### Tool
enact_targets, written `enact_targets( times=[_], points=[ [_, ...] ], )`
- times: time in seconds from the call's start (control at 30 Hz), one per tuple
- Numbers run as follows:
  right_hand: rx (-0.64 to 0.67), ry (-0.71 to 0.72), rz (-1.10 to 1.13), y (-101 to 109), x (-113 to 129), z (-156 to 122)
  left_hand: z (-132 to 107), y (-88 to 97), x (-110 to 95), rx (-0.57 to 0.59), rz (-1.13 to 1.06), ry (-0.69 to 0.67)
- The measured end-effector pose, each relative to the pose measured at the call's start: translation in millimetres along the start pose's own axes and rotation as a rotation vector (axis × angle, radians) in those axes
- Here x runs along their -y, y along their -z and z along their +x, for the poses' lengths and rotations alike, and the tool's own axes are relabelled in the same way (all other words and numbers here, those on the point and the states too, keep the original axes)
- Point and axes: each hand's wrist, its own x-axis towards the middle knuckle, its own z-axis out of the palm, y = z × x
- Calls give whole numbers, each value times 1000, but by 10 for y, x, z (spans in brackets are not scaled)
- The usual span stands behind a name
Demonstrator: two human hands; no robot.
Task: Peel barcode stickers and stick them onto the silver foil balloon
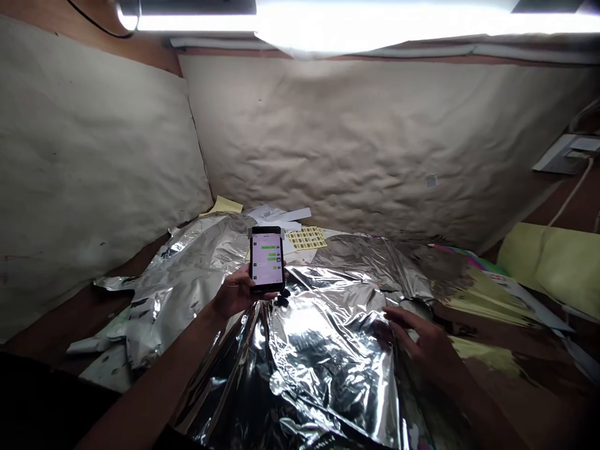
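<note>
My left hand (239, 290) holds up a black smartphone (267, 259) upright, its screen lit with a pale chat page and green message bubbles. Below it lies a large crumpled sheet of silver foil (328, 337) that covers most of the work surface. My right hand (419, 337) rests on the foil's right side, fingers spread and slightly curled, holding nothing. A small dark clump (282, 299) sits on the foil just under the phone; I cannot tell what it is.
Beige paper lines the walls (356, 137) behind the surface, and a bright tube light (328, 19) runs overhead. Loose white papers (279, 215) and a yellow sticker sheet (306, 237) lie at the back. Colourful printed sheets (487, 294) and a yellow-green cushion (548, 269) lie to the right.
</note>
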Motion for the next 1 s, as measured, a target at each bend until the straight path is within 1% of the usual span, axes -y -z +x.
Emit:
enact_targets(
  times=[0.17,0.33,0.53,0.63,0.77,1.0],
  points=[
    [0,-42,21,4,26,15,5,-8,2,8,16,-1],
    [-26,-107,48,-12,-29,33,15,-3,6,35,21,6],
    [-60,-127,116,-7,-143,15,40,20,4,-28,2,0],
    [-65,-99,90,-6,-183,-12,45,22,4,-50,5,3],
    [-85,-16,25,-11,-202,-37,43,22,15,-51,23,0],
    [-104,49,-9,4,-186,-51,47,51,52,15,42,12]
  ],
)
